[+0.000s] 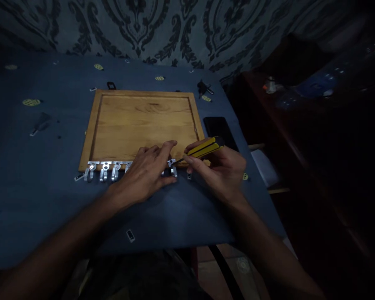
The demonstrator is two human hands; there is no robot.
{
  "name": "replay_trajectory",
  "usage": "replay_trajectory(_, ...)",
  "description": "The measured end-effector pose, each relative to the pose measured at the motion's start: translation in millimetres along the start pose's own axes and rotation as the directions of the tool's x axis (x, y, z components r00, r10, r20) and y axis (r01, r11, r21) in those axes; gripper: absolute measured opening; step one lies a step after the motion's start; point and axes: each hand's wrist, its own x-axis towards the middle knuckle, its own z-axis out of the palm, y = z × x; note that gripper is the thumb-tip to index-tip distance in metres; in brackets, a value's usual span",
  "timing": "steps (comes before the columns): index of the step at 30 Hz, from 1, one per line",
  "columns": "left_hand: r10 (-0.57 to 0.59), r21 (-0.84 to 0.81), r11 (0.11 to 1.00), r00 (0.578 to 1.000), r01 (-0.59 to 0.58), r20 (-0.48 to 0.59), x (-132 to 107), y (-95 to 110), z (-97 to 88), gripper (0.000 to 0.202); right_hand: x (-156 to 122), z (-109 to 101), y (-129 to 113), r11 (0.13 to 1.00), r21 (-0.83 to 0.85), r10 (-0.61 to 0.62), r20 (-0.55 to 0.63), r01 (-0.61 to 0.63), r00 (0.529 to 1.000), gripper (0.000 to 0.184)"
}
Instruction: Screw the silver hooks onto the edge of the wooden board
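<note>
A wooden board (pixel 143 121) with a raised rim lies flat on a blue cloth-covered table (pixel 34 187). Along its near edge runs a metal hook rail (pixel 104 168) with several silver hooks. My left hand (pixel 146 173) rests palm down on the rail's right part, fingers spread and pressing it. My right hand (pixel 220 168) is closed round a yellow-and-black screwdriver (pixel 204 148), whose tip meets the rail's right end beside my left fingertips.
A black phone (pixel 218 129) lies right of the board. Small dark fittings (pixel 204 88) sit by the board's far corners, and a small part (pixel 130 235) lies near the table's front edge. A dark wooden shelf (pixel 300 137) stands to the right.
</note>
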Motion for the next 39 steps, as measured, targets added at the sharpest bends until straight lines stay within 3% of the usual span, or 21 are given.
replay_trajectory(7,0.000,-0.003,1.000,1.000,0.000,-0.004,0.1,0.6,0.8,0.079,12.7,-12.5,-5.8,0.980,-0.116,-0.142,0.149,0.160,0.979,0.019)
replay_trajectory(13,-0.006,0.000,1.000,1.000,0.006,-0.002,0.4,-0.1,1.7,0.079,19.0,-16.1,-8.1,0.991,-0.038,-0.113,0.250,0.126,0.962,0.018)
replay_trajectory(17,-0.023,-0.016,1.000,1.000,0.023,0.002,0.6,0.1,0.6,0.079,14.2,-13.2,-8.3,0.996,0.044,-0.081,0.174,0.074,0.981,0.013)
replay_trajectory(20,-0.018,-0.017,1.000,1.000,0.018,-0.003,-0.3,-0.7,0.7,0.078,9.2,-10.9,-8.9,0.990,0.142,-0.006,-0.049,0.013,0.999,0.014)
replay_trajectory(23,0.002,-0.024,1.000,1.000,-0.002,-0.016,-1.6,-1.8,1.2,0.079,7.0,-9.6,-7.6,0.982,0.188,0.069,-0.211,-0.029,0.975,0.016)
replay_trajectory(30,0.001,-0.016,1.000,1.000,-0.001,-0.009,-1.3,-2.1,0.3,0.079,4.0,-7.7,-0.7,0.990,0.121,0.082,-0.053,-0.075,0.995,0.012)
replay_trajectory(36,-0.005,-0.010,1.000,1.000,0.005,-0.007,-1.7,-0.8,0.2,0.077,2.2,-5.9,-4.0,0.992,0.108,0.074,-0.022,-0.071,0.997,0.010)
replay_trajectory(39,0.006,-0.018,1.000,1.000,-0.007,-0.005,-5.4,-0.1,0.1,0.078,3.7,-4.4,-4.0,0.989,0.122,0.095,-0.069,-0.086,0.993,0.010)
